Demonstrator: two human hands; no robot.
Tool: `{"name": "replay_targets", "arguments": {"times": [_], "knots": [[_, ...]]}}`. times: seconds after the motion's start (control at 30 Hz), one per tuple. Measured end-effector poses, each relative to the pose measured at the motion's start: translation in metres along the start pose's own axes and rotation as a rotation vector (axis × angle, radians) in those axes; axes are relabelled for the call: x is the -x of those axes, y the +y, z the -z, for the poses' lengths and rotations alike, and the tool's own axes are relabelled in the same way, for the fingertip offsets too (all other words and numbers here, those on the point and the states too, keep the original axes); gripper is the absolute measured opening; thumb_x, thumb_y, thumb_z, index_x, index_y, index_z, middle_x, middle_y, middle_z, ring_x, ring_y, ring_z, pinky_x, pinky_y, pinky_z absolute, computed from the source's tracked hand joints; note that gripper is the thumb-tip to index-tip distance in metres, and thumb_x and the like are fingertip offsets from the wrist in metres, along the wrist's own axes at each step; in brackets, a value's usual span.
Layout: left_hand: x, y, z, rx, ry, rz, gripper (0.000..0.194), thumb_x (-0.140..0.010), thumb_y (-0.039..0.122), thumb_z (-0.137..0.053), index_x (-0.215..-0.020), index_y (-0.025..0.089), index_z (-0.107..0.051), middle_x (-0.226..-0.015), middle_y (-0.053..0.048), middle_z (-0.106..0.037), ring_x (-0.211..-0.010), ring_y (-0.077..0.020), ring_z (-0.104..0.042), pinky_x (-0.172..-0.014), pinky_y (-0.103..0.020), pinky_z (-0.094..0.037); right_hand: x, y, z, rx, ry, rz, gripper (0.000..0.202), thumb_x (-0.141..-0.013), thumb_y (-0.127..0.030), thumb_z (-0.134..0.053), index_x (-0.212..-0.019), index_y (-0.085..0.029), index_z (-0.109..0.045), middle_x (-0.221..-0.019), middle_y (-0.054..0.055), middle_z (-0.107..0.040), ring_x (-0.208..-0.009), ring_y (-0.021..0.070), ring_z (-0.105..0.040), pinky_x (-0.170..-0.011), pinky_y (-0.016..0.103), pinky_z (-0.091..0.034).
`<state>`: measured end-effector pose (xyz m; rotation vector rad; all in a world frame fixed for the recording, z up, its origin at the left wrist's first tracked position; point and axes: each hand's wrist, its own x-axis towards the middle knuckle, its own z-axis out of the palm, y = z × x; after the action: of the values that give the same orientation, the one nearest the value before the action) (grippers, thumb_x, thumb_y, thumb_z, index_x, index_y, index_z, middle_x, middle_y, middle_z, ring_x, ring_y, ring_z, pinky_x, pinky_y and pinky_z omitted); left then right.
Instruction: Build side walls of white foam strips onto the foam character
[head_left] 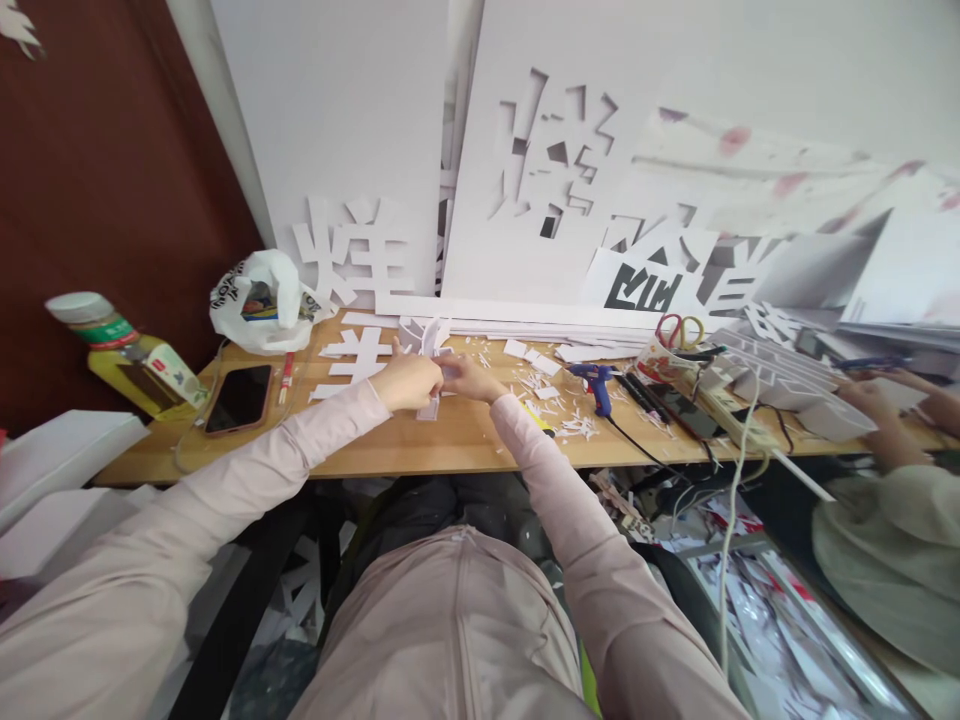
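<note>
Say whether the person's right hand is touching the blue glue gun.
Apart. The head view shows wooden tabletop and white scraps between the right hand and the blue glue gun.

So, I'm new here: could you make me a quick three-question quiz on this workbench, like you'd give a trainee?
1. Where is the blue glue gun?
a) left of the left hand
b) right of the right hand
c) between the two hands

2. True or false: the bottle stands to the right of the plastic bag.

3. What colour is the piece where both hands meet?

Key: 1. b. 2. False; it stands to the left of the bag. 3. White.
</note>
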<state>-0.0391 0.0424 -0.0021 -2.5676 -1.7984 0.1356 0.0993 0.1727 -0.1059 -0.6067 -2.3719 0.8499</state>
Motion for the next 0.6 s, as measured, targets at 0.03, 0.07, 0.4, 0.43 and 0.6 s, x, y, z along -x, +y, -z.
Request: {"name": "replay_targets", "arguments": {"times": [0.03,0.07,0.4,0.43,0.6], "knots": [[-0.0002,0.0003,-0.0004,-0.004,0.002,0.001,0.019,-0.079,0.01,-0.06,-0.075,0.021,-0.075,-0.088,-0.005,-0.077,-0.099,-0.0282,-0.07,-0.111,-0.061,-0.034,0.0003,-0.0005,0.0002,0.001,0.0,-0.002,0.038,-0.071,-0.029,-0.08,-0.109,-0.023,-0.076,-0.11,0.005,-0.075,-0.108,0.0267,-0.065,-0.101,0.042,-0.044],[-0.0003,0.0006,-0.0008,-0.009,0.002,0.001,0.019,-0.079,0.01,-0.06,-0.075,0.021,-0.075,-0.089,-0.005,-0.077,-0.099,-0.0283,-0.07,-0.111,-0.061,-0.035,0.0004,-0.001,0.0003,0.001,-0.001,-0.002,0.038,-0.072,-0.03,-0.08,-0.109,-0.023,-0.076,-0.111,0.005,-0.075,-0.109,0.0266,-0.065,-0.101,0.042,-0.044],[0.0002,0.0012,-0.0002,-0.03,0.001,-0.002,0.019,-0.077,0.01,-0.061,-0.075,0.022,-0.075,-0.088,-0.005,-0.077,-0.097,-0.0274,-0.069,-0.108,-0.062,-0.037,-0.0017,-0.0007,-0.0004,-0.005,0.003,-0.012,0.039,-0.07,-0.031,-0.082,-0.108,-0.022,-0.076,-0.109,0.005,-0.075,-0.109,0.0261,-0.065,-0.101,0.041,-0.043],[0.0,0.0014,-0.0004,-0.03,0.001,-0.002,0.019,-0.078,0.01,-0.061,-0.074,0.022,-0.075,-0.087,-0.004,-0.077,-0.097,-0.0272,-0.069,-0.107,-0.061,-0.038,-0.0016,-0.0007,-0.0004,-0.006,0.002,-0.012,0.039,-0.071,-0.031,-0.081,-0.108,-0.023,-0.076,-0.109,0.005,-0.075,-0.108,0.026,-0.065,-0.101,0.041,-0.043],[-0.0014,0.0033,-0.0028,-0.026,-0.002,0.014,0.02,-0.078,0.009,-0.06,-0.075,0.022,-0.075,-0.088,-0.004,-0.077,-0.099,-0.0281,-0.069,-0.107,-0.061,-0.038,-0.0008,0.0007,-0.0006,-0.008,0.005,-0.02,0.042,-0.07,-0.031,-0.082,-0.111,-0.022,-0.075,-0.11,0.006,-0.075,-0.108,0.0265,-0.064,-0.1,0.042,-0.044]]}}
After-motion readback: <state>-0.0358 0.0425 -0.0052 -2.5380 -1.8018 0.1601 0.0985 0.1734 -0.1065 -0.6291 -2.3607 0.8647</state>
